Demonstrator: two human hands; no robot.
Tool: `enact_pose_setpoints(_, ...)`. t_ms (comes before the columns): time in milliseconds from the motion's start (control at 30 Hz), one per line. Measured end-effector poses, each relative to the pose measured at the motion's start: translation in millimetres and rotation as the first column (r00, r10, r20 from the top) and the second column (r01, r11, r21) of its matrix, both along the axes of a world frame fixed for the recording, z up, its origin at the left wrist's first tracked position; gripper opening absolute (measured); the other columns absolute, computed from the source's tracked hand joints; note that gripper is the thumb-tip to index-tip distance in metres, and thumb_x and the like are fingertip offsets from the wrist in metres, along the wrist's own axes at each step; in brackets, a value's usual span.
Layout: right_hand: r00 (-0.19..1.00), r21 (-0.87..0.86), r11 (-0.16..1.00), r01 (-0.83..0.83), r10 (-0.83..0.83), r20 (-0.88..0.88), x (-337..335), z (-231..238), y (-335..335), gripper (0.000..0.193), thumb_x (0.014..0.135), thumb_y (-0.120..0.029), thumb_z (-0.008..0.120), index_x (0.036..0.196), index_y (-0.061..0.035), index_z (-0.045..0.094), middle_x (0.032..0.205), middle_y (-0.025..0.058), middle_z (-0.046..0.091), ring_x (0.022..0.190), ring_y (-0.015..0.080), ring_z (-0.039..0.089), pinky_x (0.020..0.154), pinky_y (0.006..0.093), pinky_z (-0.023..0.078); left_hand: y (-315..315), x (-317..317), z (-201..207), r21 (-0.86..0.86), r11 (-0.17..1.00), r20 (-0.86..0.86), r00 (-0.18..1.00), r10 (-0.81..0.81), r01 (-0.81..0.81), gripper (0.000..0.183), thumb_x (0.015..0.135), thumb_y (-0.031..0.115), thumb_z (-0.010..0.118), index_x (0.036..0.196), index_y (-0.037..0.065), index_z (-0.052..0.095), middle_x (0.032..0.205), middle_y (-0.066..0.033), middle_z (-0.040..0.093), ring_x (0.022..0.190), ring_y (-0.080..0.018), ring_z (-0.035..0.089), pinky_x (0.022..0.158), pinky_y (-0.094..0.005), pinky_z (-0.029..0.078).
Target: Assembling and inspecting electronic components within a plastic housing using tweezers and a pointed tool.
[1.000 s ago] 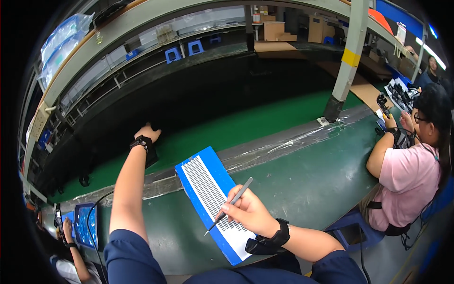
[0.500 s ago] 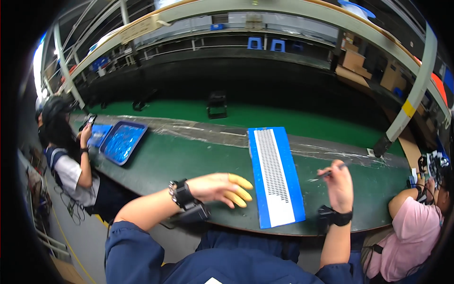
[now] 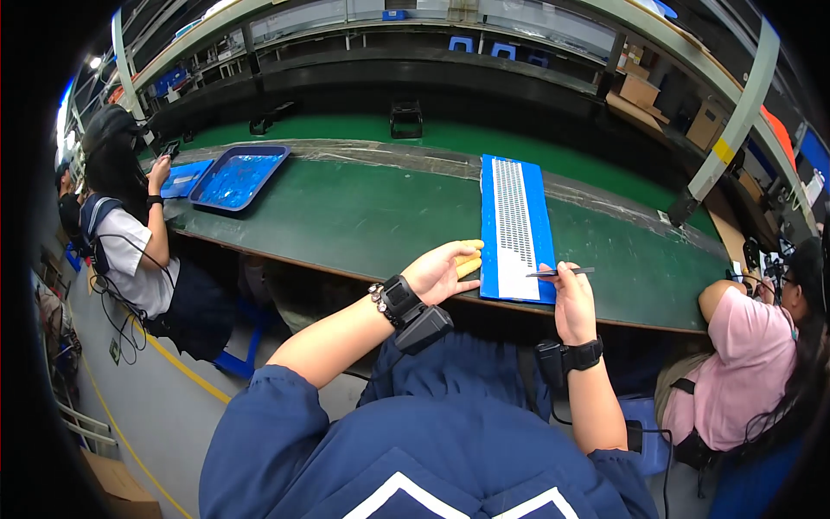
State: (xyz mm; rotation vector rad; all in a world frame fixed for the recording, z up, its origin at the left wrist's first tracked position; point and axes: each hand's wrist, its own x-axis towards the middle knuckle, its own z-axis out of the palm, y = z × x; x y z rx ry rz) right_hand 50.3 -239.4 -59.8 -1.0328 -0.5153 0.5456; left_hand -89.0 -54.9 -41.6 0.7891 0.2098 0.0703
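Note:
A blue board (image 3: 539,216) lies on the green table, with a white sheet (image 3: 517,281) on it carrying rows of small dark pieces. The sheet's near end is bare white. My left hand (image 3: 443,272), yellow covers on some fingers, is at the board's lower left edge with its fingers apart and nothing in them; whether it touches the board is hard to tell. Between the fingers of my right hand (image 3: 574,304) is a pair of dark tweezers (image 3: 562,272), tips pointing left over the near part of the sheet.
A dark blue tray (image 3: 201,192) with shiny blue contents stands at the table's far left. A person in a white top (image 3: 130,268) sits at left, another in a pink top (image 3: 735,363) at right. A metal post (image 3: 726,147) rises at the table's right.
My right hand has come left with the tweezers, from beside the board to over the sheet's near end. My left hand has moved to the board's lower left edge. The view has shifted.

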Motion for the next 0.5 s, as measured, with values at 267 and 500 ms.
enact_pose_setpoints(267,0.991,0.111,0.993,0.030,-0.016,-0.130,-4.6,5.6,-34.2,0.012,0.085,-0.016,0.046,0.082,-0.0058,0.052,0.078,0.0059,0.057,0.078,0.0162,0.055,0.078,0.0302,0.043,12.0,-31.4,8.9,0.117,0.993,0.024,1.000,0.012,-0.015,0.035,0.078,0.018,0.052,0.109,0.004,0.045,0.106,-0.0099,0.045,0.098,-0.0199,0.046,0.083,-0.0352,0.039)
enact_pose_setpoints(500,0.994,-0.115,0.987,0.109,-0.111,-0.012,28.4,11.2,-77.6,0.010,0.086,-0.016,0.046,0.085,-0.0066,0.049,0.078,0.0057,0.056,0.074,0.0126,0.053,0.074,0.0279,0.042,76.6,-39.2,44.7,0.078,0.997,0.097,0.995,0.000,-0.007,0.038,0.083,0.022,0.037,0.117,0.004,0.039,0.110,-0.0131,0.050,0.096,-0.0258,0.052,0.080,-0.0353,0.044)
